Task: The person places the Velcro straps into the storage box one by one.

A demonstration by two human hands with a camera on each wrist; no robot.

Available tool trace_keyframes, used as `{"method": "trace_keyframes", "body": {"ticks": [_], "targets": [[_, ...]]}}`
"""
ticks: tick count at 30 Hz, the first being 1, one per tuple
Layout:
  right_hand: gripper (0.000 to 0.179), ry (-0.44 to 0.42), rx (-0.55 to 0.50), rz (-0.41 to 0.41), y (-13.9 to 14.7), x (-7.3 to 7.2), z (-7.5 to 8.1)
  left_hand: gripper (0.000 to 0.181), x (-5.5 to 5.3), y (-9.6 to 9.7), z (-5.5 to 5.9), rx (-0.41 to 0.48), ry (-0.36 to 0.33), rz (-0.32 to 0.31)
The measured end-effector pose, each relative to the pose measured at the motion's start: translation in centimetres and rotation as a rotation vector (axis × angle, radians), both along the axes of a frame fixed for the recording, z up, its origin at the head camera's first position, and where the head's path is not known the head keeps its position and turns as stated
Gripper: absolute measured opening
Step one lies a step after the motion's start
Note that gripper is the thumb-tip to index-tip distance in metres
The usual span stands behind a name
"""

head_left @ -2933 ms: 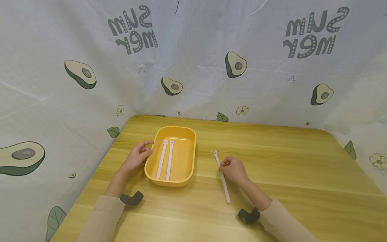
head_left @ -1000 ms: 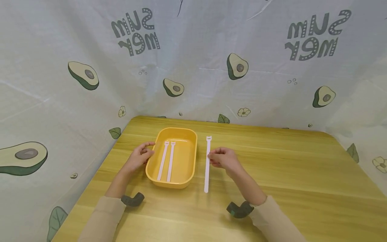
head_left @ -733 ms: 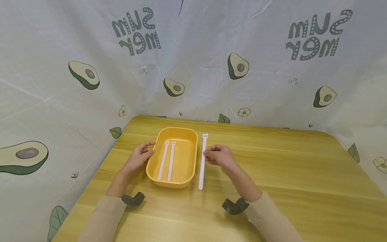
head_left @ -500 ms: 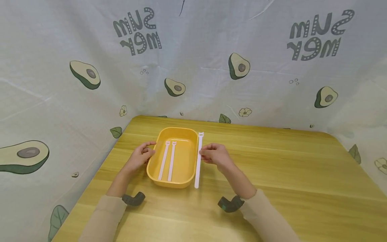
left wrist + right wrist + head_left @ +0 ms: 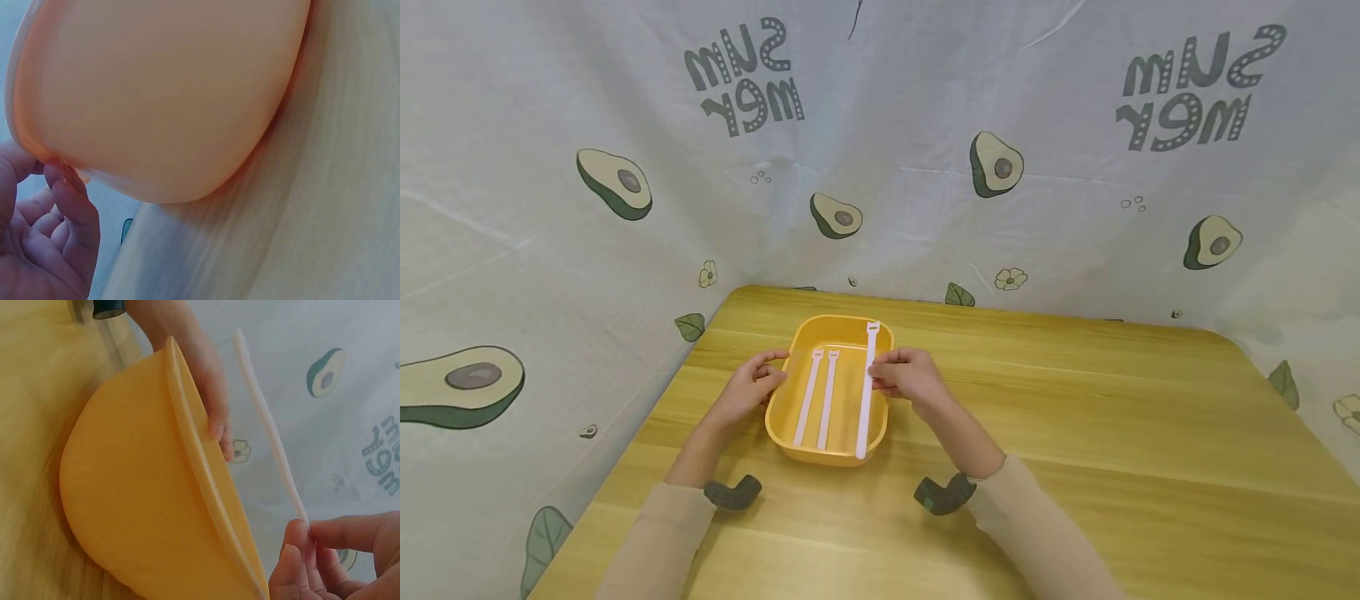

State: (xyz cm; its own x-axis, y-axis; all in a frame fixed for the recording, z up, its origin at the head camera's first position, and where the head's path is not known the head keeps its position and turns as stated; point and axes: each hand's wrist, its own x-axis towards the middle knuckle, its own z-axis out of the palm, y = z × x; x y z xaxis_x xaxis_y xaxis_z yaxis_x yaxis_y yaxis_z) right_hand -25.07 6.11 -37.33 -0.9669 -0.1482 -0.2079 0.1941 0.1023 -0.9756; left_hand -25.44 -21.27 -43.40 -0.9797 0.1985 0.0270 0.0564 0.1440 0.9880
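A yellow tray stands on the wooden table, with two pale pink strap-style cable ties, a left one and a right one, lying side by side in it. My left hand pinches the tray's left rim between thumb and fingers. Over the tray's right side, my right hand pinches a third cable tie near its middle, slotted head pointing away from me. In the right wrist view this cable tie is raised above the rim, fingertips closed on its edge.
The wooden table extends to the right of the tray. A white cloth printed with avocados hangs behind and at the sides. Dark wrist devices are on both wrists.
My right hand has picked up the third cable tie from the table right of the tray and carried it left over the tray's right rim. The left hand stays at the rim.
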Motion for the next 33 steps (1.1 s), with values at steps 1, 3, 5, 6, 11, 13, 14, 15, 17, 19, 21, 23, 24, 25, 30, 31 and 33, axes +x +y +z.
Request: {"method": "trace_keyframes", "body": {"ticks": [1, 3, 5, 6, 11, 13, 14, 15, 17, 19, 21, 23, 24, 25, 30, 31, 33], "targets": [[0.012, 0.004, 0.001, 0.0, -0.3, 0.0, 0.1, 0.045, 0.0, 0.0, 0.0, -0.001, 0.0, 0.001], [0.011, 0.004, 0.002, -0.003, -0.8, -0.1, 0.3, 0.045, 0.0, 0.0, 0.0, -0.002, 0.001, 0.0], [0.011, 0.008, 0.005, 0.0, -1.5, -0.2, 0.3, 0.045, 0.0, 0.0, 0.0, -0.004, 0.007, -0.003], [0.011, 0.011, 0.004, 0.001, -1.8, -0.2, 0.4, 0.045, 0.0, 0.0, 0.0, -0.006, 0.01, -0.005], [0.009, 0.013, 0.011, 0.01, -3.0, -0.7, 0.2, 0.043, 0.1, 0.0, 0.0, -0.011, 0.018, -0.001], [0.009, 0.014, 0.019, 0.012, -3.3, -0.8, 0.1, 0.043, 0.1, 0.0, 0.1, -0.017, 0.018, 0.005], [0.009, 0.017, 0.024, 0.011, -3.5, -0.8, 0.1, 0.043, 0.0, 0.0, 0.1, -0.018, 0.016, 0.008], [0.008, 0.021, 0.031, 0.01, -3.7, -0.9, 0.0, 0.042, 0.0, 0.0, 0.1, -0.02, 0.015, 0.011], [0.008, 0.03, 0.046, 0.008, -4.1, -1.0, -0.1, 0.043, 0.0, 0.0, 0.1, -0.026, 0.015, 0.011], [0.007, 0.045, 0.067, 0.006, -4.4, -1.1, -0.2, 0.042, -0.1, 0.0, 0.1, -0.026, 0.01, 0.014], [0.007, 0.059, 0.088, 0.001, -4.6, -1.2, -0.4, 0.042, -0.1, 0.1, 0.1, -0.027, 0.011, 0.015], [0.006, 0.068, 0.106, -0.004, -4.8, -1.4, -0.6, 0.042, -0.1, 0.1, 0.1, -0.029, 0.014, 0.014], [0.006, 0.072, 0.112, -0.007, -4.9, -1.5, -0.7, 0.042, -0.1, 0.1, 0.1, -0.027, 0.012, 0.015], [0.005, 0.073, 0.118, -0.012, -4.9, -1.7, -0.9, 0.042, -0.1, 0.1, 0.1, -0.027, 0.012, 0.016], [0.005, 0.078, 0.152, -0.025, -5.2, -2.3, -1.3, 0.041, -0.1, 0.2, 0.0, -0.026, 0.01, 0.018], [0.005, 0.079, 0.16, -0.025, -5.3, -2.4, -1.3, 0.041, -0.1, 0.1, 0.0, -0.026, 0.011, 0.02], [0.005, 0.086, 0.17, -0.024, -5.6, -2.6, -1.3, 0.041, -0.1, 0.1, 0.0, -0.026, 0.013, 0.023]]}}
